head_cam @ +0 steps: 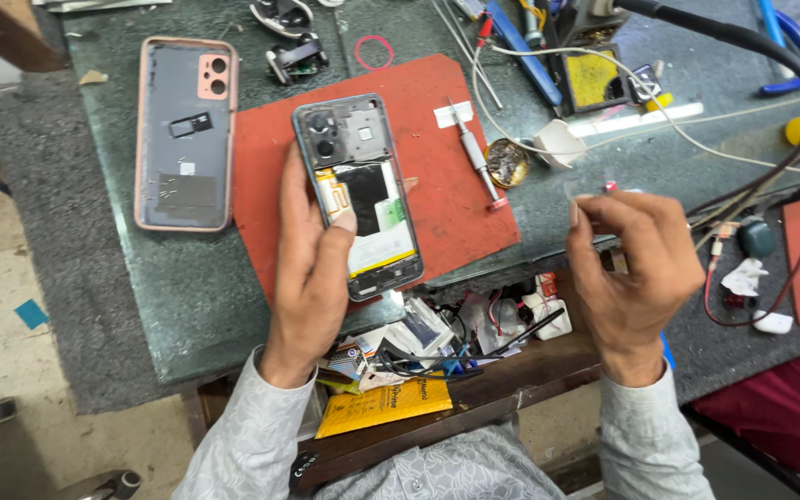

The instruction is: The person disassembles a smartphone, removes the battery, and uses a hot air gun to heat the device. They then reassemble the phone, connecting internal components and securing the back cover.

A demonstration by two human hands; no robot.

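The person's left hand (312, 268) holds an opened smartphone (358, 194) with its back off, gripped along the lower left edge, thumb laid across the exposed battery (374, 218) so the body cannot slip. The phone sits low over the red work mat (456, 199), tilted a little toward the person, which seems to keep the bare insides facing the eye and any loose part falling onto the mat rather than the floor. The right hand (631, 264) is raised off to the right, well apart from the phone, fingers pinched tight on something small with a red tip (610, 186); it is too small and blurred to name, and a faint clear film may hang near it, though I cannot be sure.

The removed back cover (185, 134), pinkish at the rim, lies inside-up on the dark green table top (141, 278), left of the mat, out of the way. A small screwdriver (476, 153) rests on the mat's right part, within reach of the right hand, beside a round tin of brass wool (507, 163). A red rubber ring (374, 52) lies beyond the mat. An open drawer (474, 389) under the table edge holds cables and packets, with a yellow packet (386, 406) at its front
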